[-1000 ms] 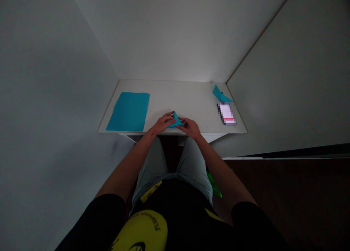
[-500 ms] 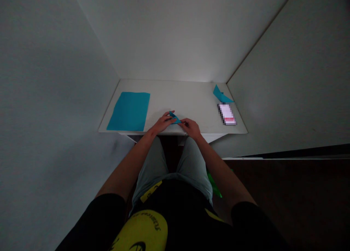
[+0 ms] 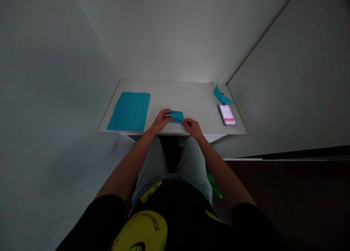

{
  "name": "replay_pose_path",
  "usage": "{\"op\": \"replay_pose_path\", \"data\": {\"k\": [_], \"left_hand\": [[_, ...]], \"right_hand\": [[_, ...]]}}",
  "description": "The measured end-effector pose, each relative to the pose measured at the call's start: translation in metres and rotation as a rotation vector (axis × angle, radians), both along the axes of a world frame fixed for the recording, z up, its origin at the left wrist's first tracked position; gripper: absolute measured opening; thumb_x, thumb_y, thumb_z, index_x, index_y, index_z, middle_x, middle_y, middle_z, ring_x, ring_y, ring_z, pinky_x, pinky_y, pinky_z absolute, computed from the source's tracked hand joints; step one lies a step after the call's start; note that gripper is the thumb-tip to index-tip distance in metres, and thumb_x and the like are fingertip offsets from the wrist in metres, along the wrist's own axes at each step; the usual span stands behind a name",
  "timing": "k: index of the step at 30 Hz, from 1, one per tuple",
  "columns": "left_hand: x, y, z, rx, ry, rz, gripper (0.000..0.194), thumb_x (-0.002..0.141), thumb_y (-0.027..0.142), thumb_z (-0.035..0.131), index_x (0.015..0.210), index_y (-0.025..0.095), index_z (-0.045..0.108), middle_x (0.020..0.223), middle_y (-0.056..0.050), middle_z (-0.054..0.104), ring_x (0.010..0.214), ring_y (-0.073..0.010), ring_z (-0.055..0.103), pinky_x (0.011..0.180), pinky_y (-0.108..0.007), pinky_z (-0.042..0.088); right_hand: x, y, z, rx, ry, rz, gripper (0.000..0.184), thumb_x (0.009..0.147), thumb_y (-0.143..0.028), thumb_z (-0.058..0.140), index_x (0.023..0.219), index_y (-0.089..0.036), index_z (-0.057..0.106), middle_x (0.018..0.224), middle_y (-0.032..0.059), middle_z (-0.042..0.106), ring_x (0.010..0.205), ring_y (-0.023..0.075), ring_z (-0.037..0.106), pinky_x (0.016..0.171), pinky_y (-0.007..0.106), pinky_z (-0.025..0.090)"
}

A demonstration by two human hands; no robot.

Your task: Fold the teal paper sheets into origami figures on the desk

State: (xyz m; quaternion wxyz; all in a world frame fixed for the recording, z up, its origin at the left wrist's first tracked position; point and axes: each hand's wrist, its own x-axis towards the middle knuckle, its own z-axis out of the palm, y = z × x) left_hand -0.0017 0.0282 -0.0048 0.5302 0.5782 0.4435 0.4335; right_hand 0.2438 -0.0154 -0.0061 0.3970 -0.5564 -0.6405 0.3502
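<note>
Fold (image 3: 177, 116), frame centre: opened flatter since earlier; left hand (image 3: 161, 120), right hand (image 3: 192, 127) fingers pinching it; half-folded, sheet (image 3: 129, 111) untouched.

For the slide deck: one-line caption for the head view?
Both hands, left and right, pinch a small folded teal paper on a white table.

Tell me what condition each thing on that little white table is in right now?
Small teal paper: partly folded, lying on the table, held by both hands.
Left hand: fingers on its left edge.
Right hand: pinching its right corner.
Teal sheet: flat, unfolded.
Folded teal piece: finished, far right corner.
Phone: screen lit.
</note>
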Motion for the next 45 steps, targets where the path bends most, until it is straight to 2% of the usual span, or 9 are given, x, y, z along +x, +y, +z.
{"op": "replay_pose_path", "data": {"k": [2,6,12,16,20,28,35,39,45], "left_hand": [[0.0,0.001,-0.002,-0.004,-0.026,0.008,0.07,0.079,0.06,0.09,0.134,0.021,0.069,0.124,-0.011,0.077,0.109,-0.0244,0.074,0.099,-0.041,0.061],[0.0,0.003,-0.002,-0.028,-0.016,0.016,0.055,0.078,0.065,0.086,0.105,0.018,0.079,0.096,-0.006,0.079,0.093,-0.0226,0.072,0.091,-0.038,0.059],[0.003,-0.003,0.002,-0.039,-0.001,-0.021,0.051,0.073,0.067,0.089,0.086,0.02,0.075,0.085,-0.004,0.078,0.084,-0.02,0.07,0.083,-0.034,0.057],[0.005,-0.006,0.006,-0.07,0.008,-0.064,0.057,0.067,0.068,0.094,0.086,0.02,0.07,0.083,-0.003,0.078,0.079,-0.019,0.071,0.08,-0.034,0.057],[0.003,-0.005,0.009,-0.064,-0.011,-0.023,0.059,0.068,0.069,0.093,0.085,0.022,0.063,0.081,-0.003,0.076,0.079,-0.0196,0.074,0.08,-0.034,0.058],[0.004,-0.01,0.008,-0.011,0.219,-0.143,0.046,0.071,0.059,0.089,0.088,0.019,0.072,0.087,-0.004,0.076,0.082,-0.0212,0.068,0.082,-0.036,0.054],[0.004,-0.007,0.015,0.09,0.256,-0.171,0.051,0.094,0.069,0.063,0.091,0.019,0.077,0.091,-0.005,0.076,0.091,-0.0228,0.067,0.086,-0.034,0.055],[0.006,-0.008,0.014,0.091,0.314,-0.222,0.051,0.091,0.068,0.066,0.089,0.02,0.08,0.09,-0.005,0.078,0.09,-0.0235,0.069,0.086,-0.035,0.055],[0.007,-0.006,0.013,0.082,0.254,-0.144,0.048,0.091,0.064,0.066,0.096,0.019,0.082,0.101,-0.008,0.082,0.099,-0.0257,0.071,0.096,-0.038,0.057]], "right_hand": [[0.001,0.0,0.002,-0.021,0.025,0.027,0.057,0.089,-0.08,0.068,0.091,-0.024,0.078,0.082,0.0027,0.077,0.073,0.02,0.064,0.07,0.034,0.049],[0.003,0.001,0.006,-0.039,0.063,0.027,0.06,0.088,-0.083,0.068,0.087,-0.024,0.076,0.08,0.003,0.075,0.074,0.02,0.063,0.072,0.034,0.05],[0.005,0.007,0.006,-0.03,0.173,-0.071,0.061,0.086,-0.085,0.068,0.089,-0.024,0.072,0.08,0.0041,0.075,0.074,0.0209,0.063,0.076,0.036,0.053],[0.004,0.007,0.006,-0.029,0.222,-0.079,0.062,0.083,-0.087,0.07,0.089,-0.025,0.068,0.077,0.0017,0.07,0.071,0.0192,0.059,0.071,0.034,0.051],[0.003,0.002,0.006,-0.036,0.111,0.025,0.058,0.079,-0.082,0.078,0.087,-0.025,0.07,0.077,0.0004,0.067,0.068,0.018,0.055,0.066,0.033,0.046],[0.004,0.003,0.009,-0.005,0.113,0.026,0.056,0.093,-0.08,0.059,0.087,-0.025,0.068,0.08,0.0016,0.069,0.078,0.0206,0.061,0.076,0.034,0.05],[0.002,-0.004,0.015,-0.057,-0.083,0.152,0.052,0.096,-0.075,0.058,0.092,-0.025,0.07,0.085,0.0018,0.073,0.073,0.0188,0.059,0.072,0.034,0.045],[-0.004,-0.003,0.016,-0.029,-0.155,0.147,0.055,0.099,-0.077,0.054,0.093,-0.025,0.073,0.088,0.0025,0.076,0.077,0.0196,0.061,0.075,0.034,0.046],[-0.006,0.003,0.01,-0.063,-0.045,0.041,0.063,0.097,-0.083,0.053,0.093,-0.025,0.076,0.087,0.0027,0.075,0.083,0.0219,0.065,0.078,0.034,0.05]]}}
